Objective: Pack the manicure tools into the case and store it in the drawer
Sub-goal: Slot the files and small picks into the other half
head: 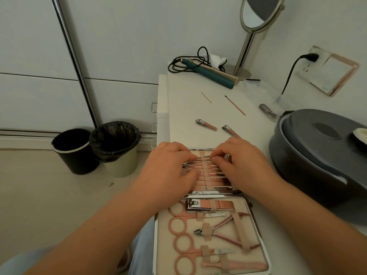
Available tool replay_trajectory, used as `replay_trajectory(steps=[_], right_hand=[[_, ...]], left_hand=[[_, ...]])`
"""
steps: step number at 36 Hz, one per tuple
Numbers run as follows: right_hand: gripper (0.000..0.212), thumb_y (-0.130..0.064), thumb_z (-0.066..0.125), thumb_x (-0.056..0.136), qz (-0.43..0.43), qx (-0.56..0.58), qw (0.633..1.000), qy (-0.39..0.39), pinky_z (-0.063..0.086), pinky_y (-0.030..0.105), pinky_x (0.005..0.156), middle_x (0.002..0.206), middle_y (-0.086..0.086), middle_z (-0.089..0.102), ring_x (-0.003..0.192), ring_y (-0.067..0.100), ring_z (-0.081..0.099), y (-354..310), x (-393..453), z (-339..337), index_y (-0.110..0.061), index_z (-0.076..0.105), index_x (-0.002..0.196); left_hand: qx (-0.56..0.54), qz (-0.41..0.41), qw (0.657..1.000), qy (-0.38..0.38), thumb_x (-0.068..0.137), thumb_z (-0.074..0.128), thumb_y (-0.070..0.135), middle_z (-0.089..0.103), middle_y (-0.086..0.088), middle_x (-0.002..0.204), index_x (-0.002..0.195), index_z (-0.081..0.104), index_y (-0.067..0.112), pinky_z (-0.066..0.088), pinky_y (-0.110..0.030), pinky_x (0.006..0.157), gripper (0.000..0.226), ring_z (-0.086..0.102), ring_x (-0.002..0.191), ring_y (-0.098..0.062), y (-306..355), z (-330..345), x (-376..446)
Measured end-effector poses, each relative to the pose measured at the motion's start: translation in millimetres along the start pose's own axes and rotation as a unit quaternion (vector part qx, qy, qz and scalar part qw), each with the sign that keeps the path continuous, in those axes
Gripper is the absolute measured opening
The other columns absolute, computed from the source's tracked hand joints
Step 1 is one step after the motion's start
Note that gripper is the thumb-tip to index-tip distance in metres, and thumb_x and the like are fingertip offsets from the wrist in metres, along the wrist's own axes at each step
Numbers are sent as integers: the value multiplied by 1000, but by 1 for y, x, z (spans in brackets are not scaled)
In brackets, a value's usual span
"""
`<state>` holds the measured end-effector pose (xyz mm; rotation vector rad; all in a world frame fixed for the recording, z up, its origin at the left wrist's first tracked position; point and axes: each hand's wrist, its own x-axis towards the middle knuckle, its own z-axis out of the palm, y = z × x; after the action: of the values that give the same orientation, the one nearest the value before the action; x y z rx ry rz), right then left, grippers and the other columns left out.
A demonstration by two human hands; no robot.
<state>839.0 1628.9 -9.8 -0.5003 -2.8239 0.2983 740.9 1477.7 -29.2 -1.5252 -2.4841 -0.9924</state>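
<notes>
An open manicure case (164,235) lies on the white table, its near half holding pink scissors, a large clipper and nippers under elastic straps. Over the far half, my left hand (170,167) and my right hand (244,165) pinch a thin metal tool (202,157) at the top strap, among several slim tools in the loops. Loose on the table beyond lie two small nail clippers (206,125) (230,131), a thin pink stick tool (235,105) and a needle-like tool (206,97).
A dark round lidded container (317,155) stands at the right. A teal hair straightener (210,73) with cord and a standing mirror (256,14) are at the back. Drawer handles (154,107) show on the table's left side. Two bins (95,149) stand on the floor.
</notes>
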Motion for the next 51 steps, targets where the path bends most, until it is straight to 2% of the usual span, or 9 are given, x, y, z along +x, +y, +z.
replay_trajectory(steps=[7,18,24,30,35,38,41,44,51], right_hand=[[12,-29,53,89,20,55,998,10,31,7,66,84,-21,49,79,-2,45,1,-6,0,-32,62,95],[9,-29,57,87,41,82,996,3,30,7,62,81,-21,49,73,-5,44,-2,-7,-1,-32,64,89],[18,-33,54,88,48,85,995,-2,33,10,68,98,-19,46,80,-3,45,-2,-6,0,-34,62,104],[19,-34,53,88,43,68,997,-14,30,7,63,93,-21,45,77,-7,43,-1,-4,0,-33,62,105],[12,-37,53,87,75,74,994,33,34,15,68,99,-19,48,77,-1,45,0,20,-6,-36,60,97],[10,-34,53,87,111,90,989,47,31,15,61,90,-17,55,75,0,49,-2,56,-8,-33,62,89],[13,-26,50,86,148,71,985,54,37,19,57,83,-11,61,72,4,54,-2,98,-6,-28,63,83],[21,-21,47,88,178,-1,983,40,42,28,67,92,1,64,81,17,56,7,137,-1,-17,66,96],[23,-18,49,90,228,-71,971,-14,43,30,70,102,10,65,86,22,57,34,190,6,-7,64,104]], left_hand=[[-7,-12,1000,-1,80,56,38,56,10,114,111,62,28,25,-19,94,33,39,110,-8,-1,1,0],[-3,-9,1000,6,81,54,41,57,11,115,112,62,29,24,-19,93,35,40,110,-8,-1,0,0],[5,-3,1000,5,81,53,41,56,9,116,114,61,27,26,-21,95,37,40,111,-9,0,0,0],[-16,-3,1000,23,82,53,39,58,11,115,113,61,28,27,-18,92,33,42,110,-6,-2,-5,-2],[-43,-34,995,80,82,55,35,62,14,107,103,66,29,22,-10,83,25,42,103,0,-8,-17,-1],[-45,-64,996,50,83,54,34,61,14,111,105,65,30,28,-17,90,25,45,107,-3,-16,-19,2],[-84,-76,993,26,85,54,28,58,18,112,103,66,30,28,-4,80,22,46,101,3,-24,-18,0],[-124,-77,989,21,87,52,17,56,24,108,101,67,29,26,5,80,24,46,97,9,-31,-18,-3],[-216,-83,971,53,85,57,12,53,29,101,93,71,27,23,8,82,22,43,93,16,-41,-11,-9]])
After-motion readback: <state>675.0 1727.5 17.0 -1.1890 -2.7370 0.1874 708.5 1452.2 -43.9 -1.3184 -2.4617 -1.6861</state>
